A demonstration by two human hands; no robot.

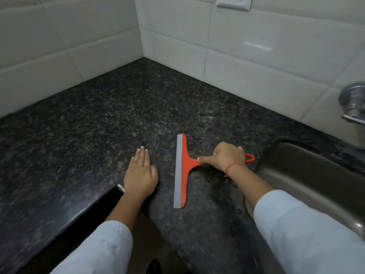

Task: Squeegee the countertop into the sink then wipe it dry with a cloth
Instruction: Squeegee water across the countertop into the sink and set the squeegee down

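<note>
An orange squeegee (182,171) with a grey rubber blade lies on the dark speckled granite countertop (118,115), its blade on the left and its handle pointing right toward the sink. My right hand (225,156) grips the handle, thumb stretched along it, and the handle's loop end pokes out behind my fingers. My left hand (140,173) rests flat on the counter just left of the blade, holding nothing. The steel sink (316,175) is sunk into the counter at the right. Small wet patches glint around the squeegee. No cloth is in view.
White tiled walls (256,66) meet in a corner behind the counter. A chrome tap (353,101) sticks out of the wall above the sink at the right edge. A wall socket (234,2) sits at the top. The counter's front edge (79,210) runs at the lower left.
</note>
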